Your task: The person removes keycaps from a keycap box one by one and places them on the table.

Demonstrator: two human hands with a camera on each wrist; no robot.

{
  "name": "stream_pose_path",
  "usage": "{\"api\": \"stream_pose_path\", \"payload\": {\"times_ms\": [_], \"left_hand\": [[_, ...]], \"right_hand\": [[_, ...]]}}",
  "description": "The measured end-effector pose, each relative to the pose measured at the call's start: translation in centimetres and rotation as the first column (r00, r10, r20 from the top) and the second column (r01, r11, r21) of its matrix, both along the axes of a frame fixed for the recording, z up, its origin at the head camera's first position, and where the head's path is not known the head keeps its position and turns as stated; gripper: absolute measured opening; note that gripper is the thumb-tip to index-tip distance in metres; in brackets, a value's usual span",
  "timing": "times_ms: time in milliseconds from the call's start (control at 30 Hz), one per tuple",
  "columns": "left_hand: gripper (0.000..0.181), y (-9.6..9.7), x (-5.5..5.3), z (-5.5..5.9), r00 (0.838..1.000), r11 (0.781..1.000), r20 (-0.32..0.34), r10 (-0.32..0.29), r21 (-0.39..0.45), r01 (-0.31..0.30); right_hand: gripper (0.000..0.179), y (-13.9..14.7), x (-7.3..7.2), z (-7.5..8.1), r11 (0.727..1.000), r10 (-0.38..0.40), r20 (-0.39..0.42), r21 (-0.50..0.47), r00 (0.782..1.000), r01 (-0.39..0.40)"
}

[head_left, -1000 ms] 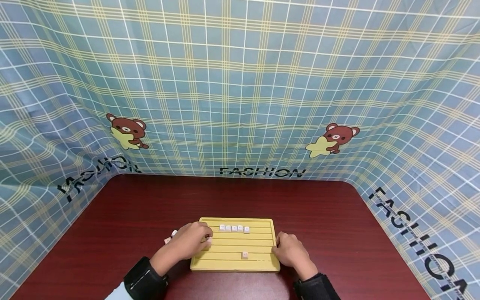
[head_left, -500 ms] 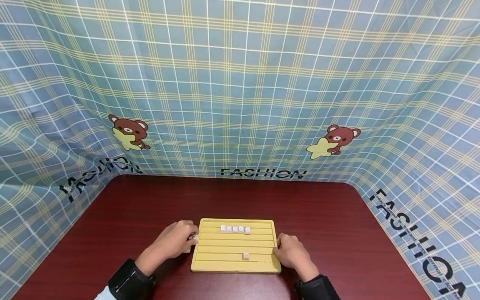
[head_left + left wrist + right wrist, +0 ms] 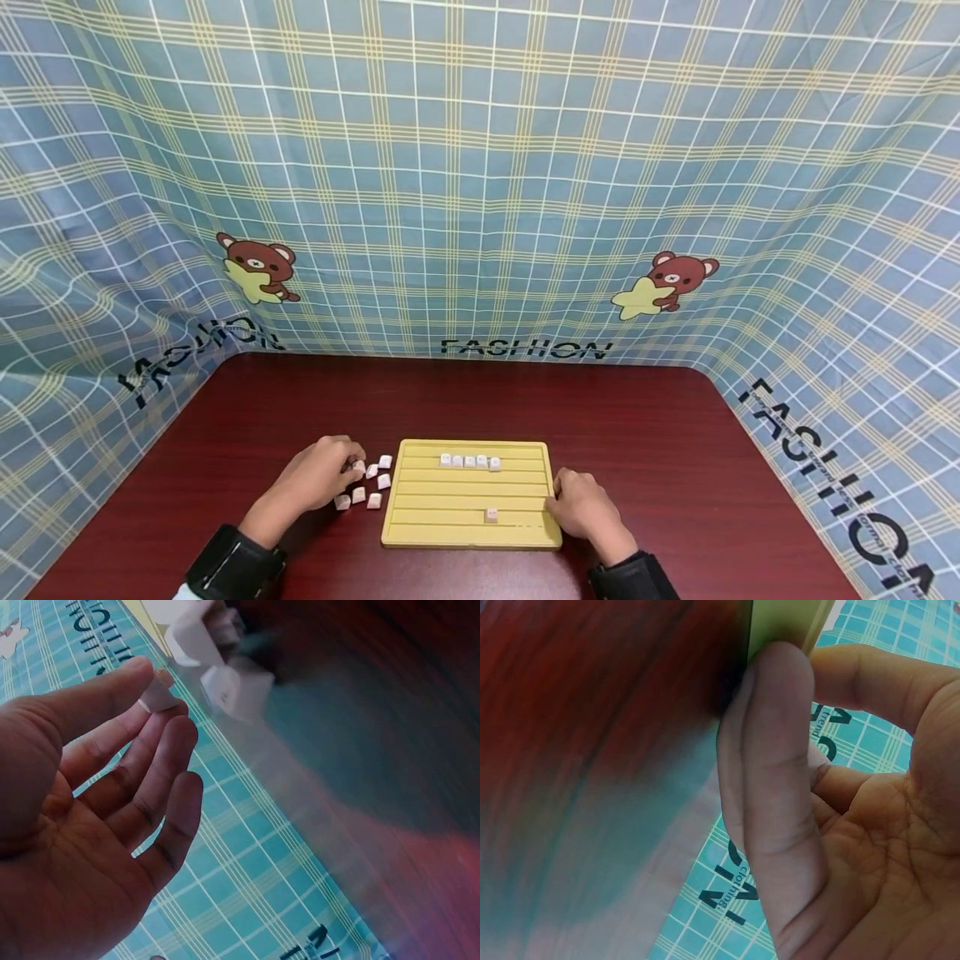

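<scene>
My left hand is over the table to the left of the yellow ridged tray. Its thumb and fingertips pinch a small white keycap, seen clearly in the left wrist view. Several loose keycaps lie between that hand and the tray. At the tray's right edge, my right hand grips the rim between thumb and fingers; the right wrist view has the tray edge there. A row of white keycaps sits along an upper ridge, and one pinkish keycap sits lower down.
The tray lies on a dark red table. A plaid cloth with printed bears and lettering surrounds the table at the back and both sides.
My left hand has moved left from over the tray, where it had a keycap at its fingertips, to the loose keycaps, uncovering several. My right hand stays at the tray's edge.
</scene>
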State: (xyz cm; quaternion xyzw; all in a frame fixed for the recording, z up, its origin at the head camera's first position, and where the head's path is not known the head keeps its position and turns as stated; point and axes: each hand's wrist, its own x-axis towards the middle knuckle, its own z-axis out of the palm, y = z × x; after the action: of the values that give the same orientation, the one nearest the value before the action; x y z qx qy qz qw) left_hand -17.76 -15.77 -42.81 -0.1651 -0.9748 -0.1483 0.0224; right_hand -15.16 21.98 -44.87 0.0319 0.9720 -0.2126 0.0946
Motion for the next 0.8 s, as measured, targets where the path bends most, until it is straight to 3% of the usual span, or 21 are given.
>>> {"api": "stream_pose_path", "payload": {"times_ms": [500,800], "left_hand": [[0.013,-1.9,-0.2,-0.8,1.0,1.0,0.002,0.018,-0.006,-0.018],[0.009,-2.4,-0.5,-0.7,0.999,0.999,0.031,0.036,-0.003,-0.036]], "right_hand": [[0.017,-0.1,0.1,-0.3,1.0,0.004,-0.019,-0.001,1.0,-0.004],[0.017,0.0,0.0,-0.3,1.0,0.005,-0.011,-0.008,1.0,-0.005]]}}
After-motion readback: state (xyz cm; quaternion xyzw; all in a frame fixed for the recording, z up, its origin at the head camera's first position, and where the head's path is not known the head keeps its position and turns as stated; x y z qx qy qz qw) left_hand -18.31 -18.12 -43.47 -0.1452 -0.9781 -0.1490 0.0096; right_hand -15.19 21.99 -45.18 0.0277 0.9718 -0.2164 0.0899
